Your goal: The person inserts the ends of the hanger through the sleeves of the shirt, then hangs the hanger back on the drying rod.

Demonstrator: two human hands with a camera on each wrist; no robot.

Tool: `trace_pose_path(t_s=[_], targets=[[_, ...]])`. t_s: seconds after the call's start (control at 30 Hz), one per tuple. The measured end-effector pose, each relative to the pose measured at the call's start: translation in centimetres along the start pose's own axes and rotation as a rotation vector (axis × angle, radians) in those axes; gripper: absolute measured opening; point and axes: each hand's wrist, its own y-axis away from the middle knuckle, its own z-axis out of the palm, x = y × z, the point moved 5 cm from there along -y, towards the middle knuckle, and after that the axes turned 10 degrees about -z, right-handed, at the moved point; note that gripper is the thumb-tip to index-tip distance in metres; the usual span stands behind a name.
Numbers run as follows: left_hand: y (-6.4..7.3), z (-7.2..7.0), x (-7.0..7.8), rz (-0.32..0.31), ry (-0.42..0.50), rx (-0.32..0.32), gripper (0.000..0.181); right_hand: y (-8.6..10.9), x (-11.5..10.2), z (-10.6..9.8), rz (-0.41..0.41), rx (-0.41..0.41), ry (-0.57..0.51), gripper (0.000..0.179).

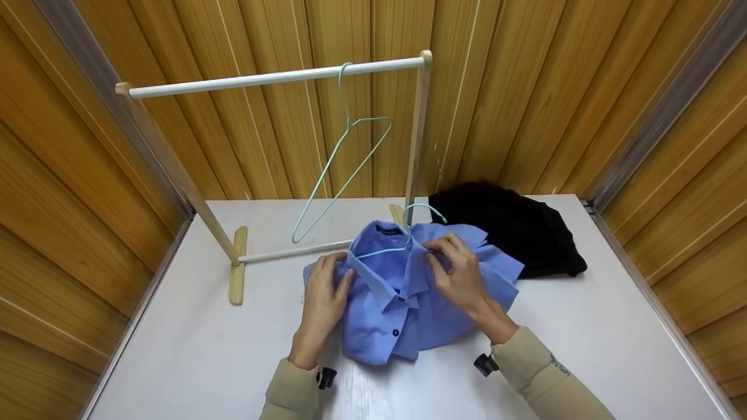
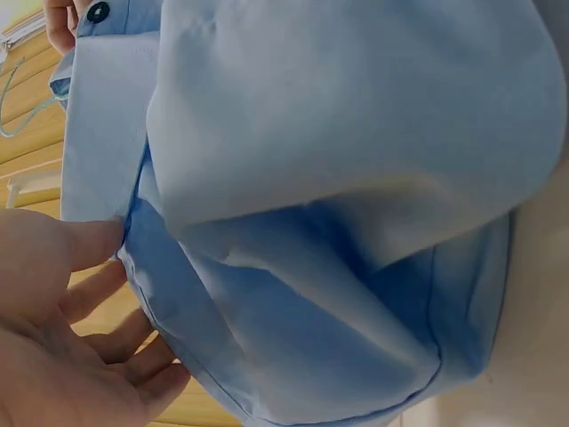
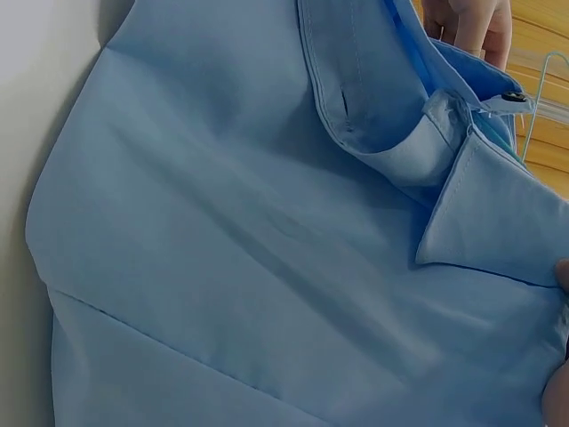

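Note:
A blue button-up shirt [image 1: 385,326] sits bunched on the white table with its collar spread open. Inside the neck is a mint-green wire hanger [image 1: 426,205], its hook rising above the collar and most of its frame hidden by cloth. My left hand [image 1: 327,291] pinches the shirt near the collar's left side; in the left wrist view its thumb [image 2: 93,245] lies at the collar's edge, fingers behind the cloth. On the other side, my right hand [image 1: 458,274] pinches the collar between thumb and fingers. Only its fingertips [image 3: 560,271] show in the right wrist view.
Behind the shirt stands a clothes rack [image 1: 274,77] with a white rail and wooden legs. A second mint-green hanger [image 1: 327,169] dangles bare from that rail. Black folded cloth [image 1: 513,230] lies at the back right, against the shirt. Wood-look walls [image 1: 525,87] enclose the table [image 1: 175,350].

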Motion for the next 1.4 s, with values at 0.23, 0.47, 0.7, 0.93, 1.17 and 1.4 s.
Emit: trace_pose_path(t_s=[0.23,0.47,0.7,0.93,1.17,1.4], targets=[[-0.4,-0.6,0.1,0.028,-0.001,0.012,0.019,0.0,0.0,0.1,-0.012,-0.008,-0.015,0.027],[-0.5,-0.6,0.7,0.03,0.042,-0.031,0.015,0.0,0.0,0.1,0.001,-0.01,-0.033,0.028],[-0.6,-0.6,1.5,0.058,0.066,-0.053,0.013,0.1,-0.1,0.3,-0.007,-0.013,-0.056,0.028],[-0.7,-0.5,2.2,0.095,0.098,-0.064,0.011,0.3,0.0,0.3,-0.017,-0.041,-0.062,0.026],[-0.6,-0.2,2.3,0.106,0.175,-0.099,0.01,0.6,0.2,0.2,-0.016,-0.07,-0.076,0.031],[-0.7,0.1,1.9,0.064,0.171,-0.099,0.011,0.2,-0.2,-0.2,0.002,-0.073,-0.07,0.029]])
